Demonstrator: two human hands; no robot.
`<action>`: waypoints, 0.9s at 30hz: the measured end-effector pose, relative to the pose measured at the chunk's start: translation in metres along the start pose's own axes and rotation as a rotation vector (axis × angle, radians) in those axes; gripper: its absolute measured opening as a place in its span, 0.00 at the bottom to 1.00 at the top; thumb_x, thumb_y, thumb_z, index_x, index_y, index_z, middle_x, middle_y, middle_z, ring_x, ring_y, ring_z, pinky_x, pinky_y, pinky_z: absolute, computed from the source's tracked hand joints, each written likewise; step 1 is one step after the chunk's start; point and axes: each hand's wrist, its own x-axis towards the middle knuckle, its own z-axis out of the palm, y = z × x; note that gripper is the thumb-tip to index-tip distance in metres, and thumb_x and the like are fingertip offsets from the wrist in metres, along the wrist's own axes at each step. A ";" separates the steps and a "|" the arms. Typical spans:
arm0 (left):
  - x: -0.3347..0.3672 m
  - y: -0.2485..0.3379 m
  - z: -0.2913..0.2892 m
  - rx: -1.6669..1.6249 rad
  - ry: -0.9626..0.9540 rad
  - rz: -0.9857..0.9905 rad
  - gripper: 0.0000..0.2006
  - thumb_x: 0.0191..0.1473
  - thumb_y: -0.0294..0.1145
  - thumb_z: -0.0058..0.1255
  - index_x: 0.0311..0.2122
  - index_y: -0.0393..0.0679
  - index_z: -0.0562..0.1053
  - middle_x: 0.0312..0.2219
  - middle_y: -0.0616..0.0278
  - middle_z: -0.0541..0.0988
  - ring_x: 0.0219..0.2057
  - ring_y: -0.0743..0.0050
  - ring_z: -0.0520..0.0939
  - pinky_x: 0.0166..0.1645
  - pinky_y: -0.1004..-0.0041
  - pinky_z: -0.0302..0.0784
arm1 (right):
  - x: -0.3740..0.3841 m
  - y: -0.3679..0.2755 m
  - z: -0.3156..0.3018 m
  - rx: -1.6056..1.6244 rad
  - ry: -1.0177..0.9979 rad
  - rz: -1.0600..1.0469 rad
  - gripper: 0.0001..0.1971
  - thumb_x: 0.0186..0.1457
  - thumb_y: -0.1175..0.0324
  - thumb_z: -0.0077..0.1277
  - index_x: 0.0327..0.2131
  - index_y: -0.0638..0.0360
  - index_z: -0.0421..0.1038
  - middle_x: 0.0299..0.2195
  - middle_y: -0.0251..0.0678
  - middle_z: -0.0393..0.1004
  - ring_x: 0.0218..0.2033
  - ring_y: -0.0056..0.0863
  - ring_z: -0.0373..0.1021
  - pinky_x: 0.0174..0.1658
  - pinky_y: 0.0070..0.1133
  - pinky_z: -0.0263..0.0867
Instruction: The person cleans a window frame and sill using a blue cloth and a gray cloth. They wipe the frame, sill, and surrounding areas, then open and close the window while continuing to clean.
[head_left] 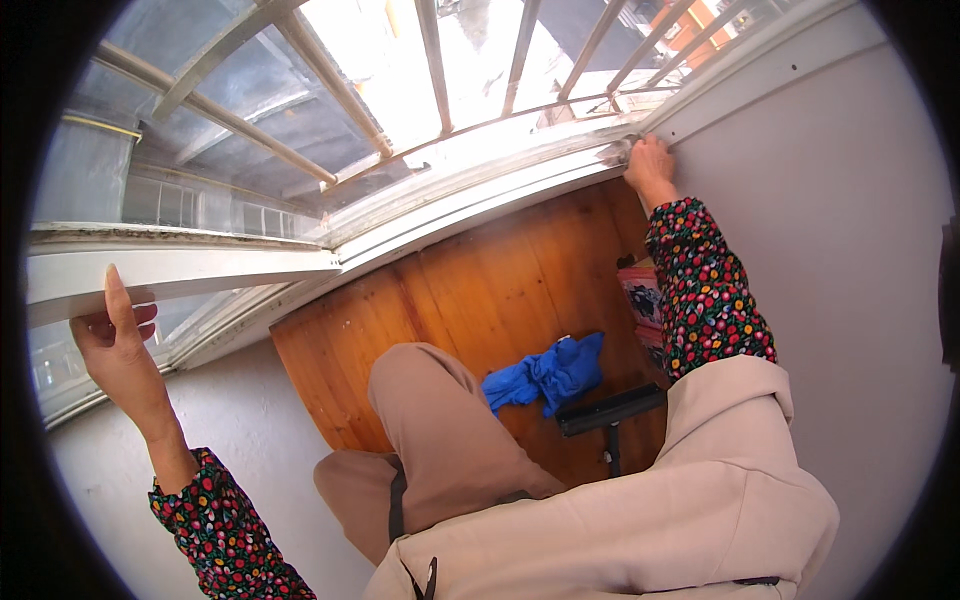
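Note:
At the left, my left hand (125,350) grips the white window sash (215,275), its thumb up along the face and the other fingers curled behind the edge. My right hand (652,168) reaches to the right end of the white window track (480,190), beside the wall. Its fingers are closed on a small greyish crumpled rag (615,153), mostly covered by the hand and pressed at the corner of the track. Both arms are stretched apart, in dark flowered sleeves.
Below the window is a wooden plank surface (430,290), with a crumpled blue cloth (550,373) on it. Near my right forearm are a black squeegee-like tool (610,408) and pink printed packages (642,297). Metal bars (435,65) stand outside; a pale wall (850,250) rises at right.

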 end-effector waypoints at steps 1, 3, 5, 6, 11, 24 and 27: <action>0.000 0.000 0.000 0.009 0.003 -0.001 0.20 0.51 0.46 0.52 0.37 0.37 0.68 0.27 0.61 0.75 0.25 0.78 0.77 0.29 0.81 0.70 | 0.004 0.004 0.004 -0.030 -0.041 -0.034 0.18 0.43 0.67 0.54 0.41 0.62 0.71 0.45 0.36 0.64 0.49 0.35 0.62 0.47 0.31 0.64; 0.000 0.000 -0.001 0.026 0.004 -0.001 0.20 0.51 0.47 0.52 0.37 0.37 0.68 0.27 0.61 0.75 0.25 0.77 0.77 0.29 0.80 0.70 | 0.010 0.008 0.011 -0.118 -0.121 -0.073 0.18 0.44 0.66 0.54 0.41 0.61 0.71 0.46 0.35 0.64 0.50 0.35 0.61 0.47 0.32 0.64; 0.000 0.001 -0.002 0.043 0.000 0.003 0.21 0.51 0.47 0.52 0.37 0.37 0.68 0.27 0.61 0.75 0.25 0.77 0.77 0.30 0.80 0.70 | 0.013 0.004 0.016 -0.140 -0.142 -0.073 0.19 0.45 0.64 0.54 0.42 0.57 0.71 0.47 0.34 0.64 0.50 0.35 0.61 0.47 0.33 0.64; 0.000 0.002 -0.002 0.045 -0.001 0.002 0.21 0.51 0.47 0.52 0.37 0.36 0.68 0.27 0.61 0.75 0.25 0.77 0.77 0.30 0.80 0.70 | 0.016 0.001 0.018 -0.157 -0.172 -0.065 0.19 0.45 0.64 0.55 0.43 0.55 0.71 0.47 0.34 0.64 0.50 0.35 0.61 0.47 0.33 0.64; -0.003 0.000 -0.008 0.026 -0.002 0.013 0.21 0.51 0.47 0.53 0.37 0.36 0.68 0.27 0.60 0.75 0.25 0.76 0.78 0.30 0.79 0.71 | 0.026 -0.004 0.011 -0.156 -0.277 0.012 0.20 0.43 0.61 0.56 0.43 0.52 0.72 0.48 0.32 0.65 0.49 0.35 0.62 0.45 0.32 0.66; -0.001 0.003 -0.001 0.030 0.019 0.014 0.20 0.52 0.46 0.52 0.37 0.36 0.68 0.28 0.60 0.75 0.26 0.76 0.78 0.31 0.80 0.71 | 0.008 -0.034 0.020 -0.013 -0.114 -0.109 0.18 0.46 0.66 0.48 0.43 0.54 0.68 0.47 0.34 0.65 0.49 0.38 0.60 0.47 0.31 0.63; 0.000 0.007 0.000 0.027 0.006 0.000 0.20 0.52 0.46 0.52 0.37 0.36 0.68 0.27 0.60 0.75 0.26 0.77 0.78 0.30 0.80 0.71 | 0.004 -0.045 0.014 -0.016 -0.144 -0.127 0.18 0.46 0.65 0.48 0.43 0.54 0.69 0.47 0.34 0.65 0.48 0.38 0.61 0.46 0.30 0.64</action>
